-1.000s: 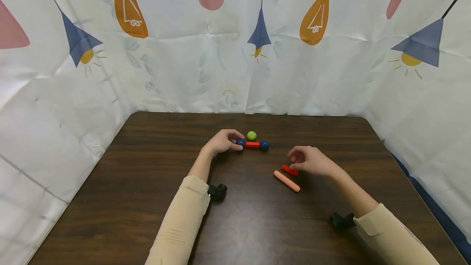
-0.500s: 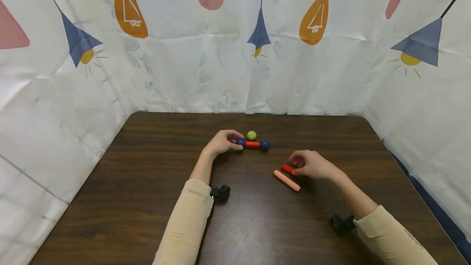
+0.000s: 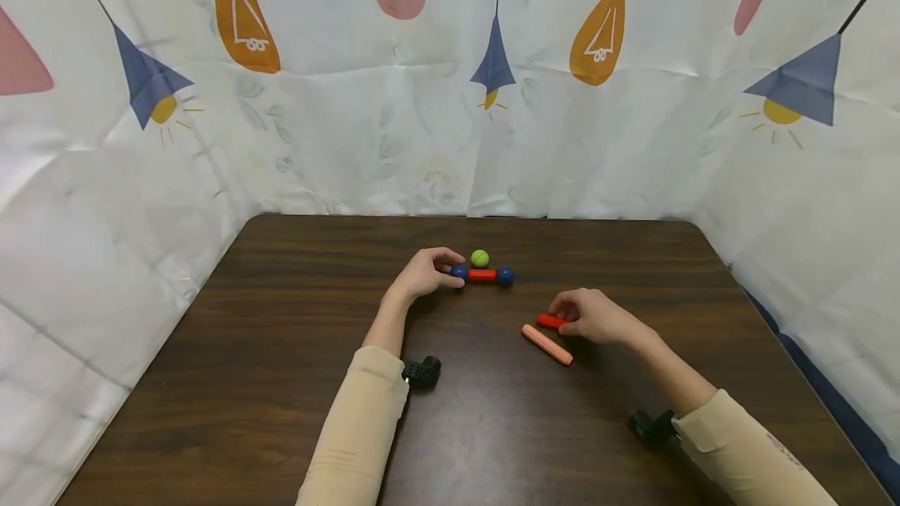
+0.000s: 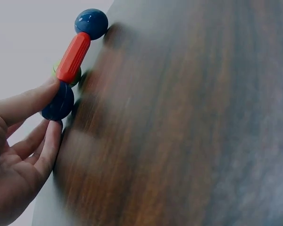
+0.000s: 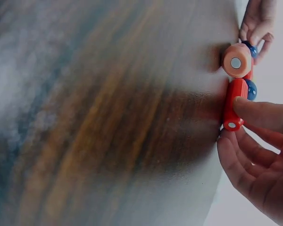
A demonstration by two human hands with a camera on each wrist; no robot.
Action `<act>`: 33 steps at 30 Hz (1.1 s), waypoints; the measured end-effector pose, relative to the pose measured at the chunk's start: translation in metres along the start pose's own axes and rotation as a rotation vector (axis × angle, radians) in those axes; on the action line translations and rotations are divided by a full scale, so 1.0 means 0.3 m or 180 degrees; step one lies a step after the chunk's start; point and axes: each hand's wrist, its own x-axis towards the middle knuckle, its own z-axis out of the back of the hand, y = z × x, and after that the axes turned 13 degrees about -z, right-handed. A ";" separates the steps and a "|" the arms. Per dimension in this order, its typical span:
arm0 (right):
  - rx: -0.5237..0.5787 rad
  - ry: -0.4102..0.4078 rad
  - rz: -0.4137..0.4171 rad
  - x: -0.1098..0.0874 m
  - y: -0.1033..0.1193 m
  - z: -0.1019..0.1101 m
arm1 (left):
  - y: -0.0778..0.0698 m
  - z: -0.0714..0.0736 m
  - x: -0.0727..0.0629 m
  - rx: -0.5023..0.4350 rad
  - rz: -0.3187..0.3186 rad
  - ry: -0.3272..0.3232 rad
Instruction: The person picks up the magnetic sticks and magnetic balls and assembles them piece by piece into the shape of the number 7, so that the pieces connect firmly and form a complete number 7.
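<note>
At the table's far middle, my left hand (image 3: 422, 273) pinches a dark blue ball (image 4: 59, 102) between thumb and fingers. A ribbed red rod (image 4: 73, 57) joins that ball to a second blue ball (image 4: 91, 23), which points away from the hand. Nearer and to the right, my right hand (image 3: 596, 315) pinches another short red rod (image 5: 235, 106), the thumb on its side and the fingers opposite. One pale round end of this rod shows in the right wrist view. A longer salmon-coloured rod (image 3: 547, 345) lies just in front of it.
Right behind the joined piece sits a yellow-green ball (image 3: 480, 258). All of it is on a dark wood-grain table (image 3: 232, 381) with rounded far corners. A white patterned curtain (image 3: 337, 139) surrounds the table's back and sides.
My right hand has come slightly nearer and lower, and its thumb and fingers have closed on the short red rod. The left hand keeps its hold on the blue ball.
</note>
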 end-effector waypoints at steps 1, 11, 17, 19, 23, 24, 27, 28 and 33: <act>-0.0010 0.0002 0.0007 0.002 0.001 -0.001 | 0.002 0.001 0.000 0.0013 -0.0007 -0.0006; -0.0137 -0.0041 -0.0022 0.011 0.018 -0.003 | 0.005 0.008 0.011 0.0053 -0.0044 -0.0066; -0.0184 -0.0069 -0.0025 0.015 0.029 -0.005 | 0.005 0.011 0.017 0.0092 -0.0045 -0.0068; -0.0200 -0.0091 -0.0024 0.019 0.030 -0.008 | 0.006 0.012 0.018 0.0105 -0.0051 -0.0063; -0.0226 -0.0138 0.0019 0.023 0.034 -0.012 | 0.007 0.014 0.015 0.0149 -0.0049 -0.0088; -0.0240 -0.0148 0.0029 0.025 0.034 -0.013 | 0.008 0.013 0.015 0.0152 -0.0045 -0.0100; -0.0278 -0.0186 0.0033 0.027 0.036 -0.014 | 0.012 0.011 0.014 0.0153 -0.0050 -0.0113; -0.0288 -0.0202 0.0024 0.027 0.036 -0.015 | 0.014 0.010 0.015 0.0150 -0.0056 -0.0108; -0.0282 -0.0214 0.0006 0.026 0.035 -0.021 | 0.024 0.005 0.012 -0.0010 -0.0020 -0.0086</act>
